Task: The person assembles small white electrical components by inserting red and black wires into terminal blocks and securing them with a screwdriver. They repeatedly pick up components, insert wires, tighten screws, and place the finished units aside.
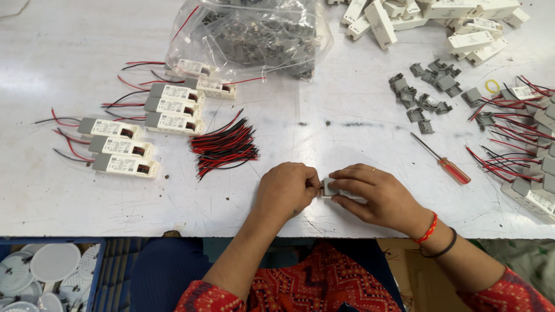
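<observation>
Near the table's front edge my left hand (286,189) and my right hand (373,193) meet on a small white driver box (332,188) with a grey end. The right hand covers most of the box and holds it down on the white table (324,138). The left hand is closed, its fingertips pinched at the box's left end; what they pinch is hidden. A bundle of red and black wires (224,145) lies just beyond the left hand. A red-handled screwdriver (444,162) lies to the right of my right hand.
Finished white boxes with wires (144,124) lie in rows at the left. A clear bag of grey parts (254,37) sits at the back. Loose grey caps (425,92), bare white boxes (439,17) and wired boxes (529,144) fill the right. A blue bin (52,271) of white discs stands below.
</observation>
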